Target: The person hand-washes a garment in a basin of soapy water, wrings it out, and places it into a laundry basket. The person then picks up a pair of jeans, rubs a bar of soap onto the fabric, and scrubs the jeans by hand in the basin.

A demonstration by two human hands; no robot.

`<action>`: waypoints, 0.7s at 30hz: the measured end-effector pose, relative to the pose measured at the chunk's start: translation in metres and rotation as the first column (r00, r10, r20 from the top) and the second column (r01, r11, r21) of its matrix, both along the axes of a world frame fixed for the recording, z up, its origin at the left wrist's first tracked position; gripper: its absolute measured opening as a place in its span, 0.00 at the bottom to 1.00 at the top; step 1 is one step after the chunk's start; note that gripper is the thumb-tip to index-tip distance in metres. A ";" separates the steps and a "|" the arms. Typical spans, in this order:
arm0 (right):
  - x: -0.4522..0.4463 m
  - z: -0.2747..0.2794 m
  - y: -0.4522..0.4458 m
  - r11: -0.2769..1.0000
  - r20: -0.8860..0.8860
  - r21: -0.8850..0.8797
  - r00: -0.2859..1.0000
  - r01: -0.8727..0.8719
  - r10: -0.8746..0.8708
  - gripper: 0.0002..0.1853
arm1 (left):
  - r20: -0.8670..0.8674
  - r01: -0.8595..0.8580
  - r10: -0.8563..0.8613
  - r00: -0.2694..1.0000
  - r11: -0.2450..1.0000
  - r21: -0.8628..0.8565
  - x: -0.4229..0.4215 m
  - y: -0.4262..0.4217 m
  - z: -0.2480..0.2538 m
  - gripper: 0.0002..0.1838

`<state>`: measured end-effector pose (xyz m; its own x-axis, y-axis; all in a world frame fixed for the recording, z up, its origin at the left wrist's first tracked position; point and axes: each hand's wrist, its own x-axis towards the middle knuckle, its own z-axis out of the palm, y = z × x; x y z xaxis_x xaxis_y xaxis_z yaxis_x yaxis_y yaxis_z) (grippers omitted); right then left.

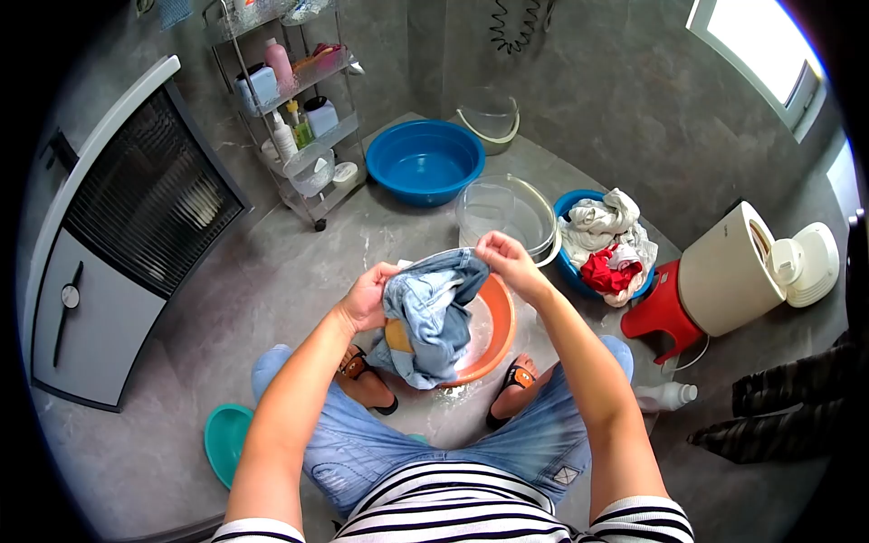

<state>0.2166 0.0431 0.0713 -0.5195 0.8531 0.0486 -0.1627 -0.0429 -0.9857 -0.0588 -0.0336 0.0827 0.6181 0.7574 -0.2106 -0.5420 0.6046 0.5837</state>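
The gray floor (281, 281) carries an orange basin (504, 328) with what looks like cloudy water inside. Over the basin's left part hangs a bunched blue denim garment (425, 303), stretched between the person's 2 hands; whether its lowest folds touch the basin cannot be told. The cloth looks soft and limp, so it should fold easily and not break, yet denim is thick and, if soaked, probably drags heavily and feels slippery. The left hand (366, 299) has its fingers clamped on the left upper edge; the right hand (507, 261) has its fingers pinched on the right upper edge. These 2 well-separated holds seem sound, since the upper edge spreads the weight, while the loose middle would likely sag. A small tan patch (396, 335) shows low among the folds, probably a poorer place to grip.
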 end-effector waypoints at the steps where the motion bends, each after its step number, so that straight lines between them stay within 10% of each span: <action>1: -0.002 -0.005 0.003 0.992 0.063 0.078 0.993 0.098 -0.103 0.08 | 0.052 0.017 -0.017 0.999 1.000 0.002 0.000 -0.004 0.004 0.26; 5: -0.026 0.009 -0.023 0.753 0.326 0.603 0.781 0.263 -0.533 0.22 | 0.252 -0.155 0.163 0.954 0.987 -0.051 0.002 -0.012 0.005 0.31; 10: -0.027 -0.006 -0.085 0.943 0.589 0.331 0.784 -0.012 -0.197 0.48 | 0.248 -0.419 0.394 0.885 0.906 0.056 0.007 -0.017 -0.016 0.27; 13: -0.011 -0.040 -0.084 0.988 0.772 0.024 0.631 -0.152 0.078 0.26 | 0.209 -0.427 0.413 0.887 0.904 0.027 0.003 -0.013 -0.022 0.26; 15: 0.002 -0.044 -0.076 0.994 0.687 0.080 0.719 0.070 -0.106 0.15 | 0.101 -0.454 0.452 0.886 0.891 0.003 -0.003 -0.007 -0.035 0.23; 17: 0.022 -0.052 -0.055 0.957 0.211 -0.071 0.942 0.281 -0.261 0.08 | -0.069 -0.460 0.462 0.884 0.887 0.036 -0.014 0.003 -0.056 0.19; 21: 0.041 -0.001 -0.037 0.779 -0.236 -0.526 0.821 0.342 -0.520 0.05 | -0.481 -0.526 0.500 0.720 0.846 0.090 -0.019 -0.002 -0.085 0.16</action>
